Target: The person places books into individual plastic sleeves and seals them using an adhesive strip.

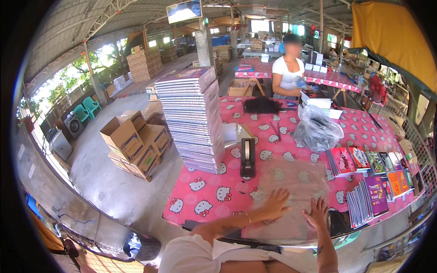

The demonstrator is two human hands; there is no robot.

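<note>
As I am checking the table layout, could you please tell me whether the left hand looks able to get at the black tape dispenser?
Probably yes: the left hand rests open on the clear plastic, and nothing seems to stand between it and the black tape dispenser, just ahead and leftward.

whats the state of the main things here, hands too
left hand: open, palm down on plastic sheet
right hand: open, palm down
plastic sheet: spread out, wrinkled
tall book stack: upright
tape dispenser: roll loaded
plastic bundle: crumpled
cardboard box: open
overhead screen: lit
</note>
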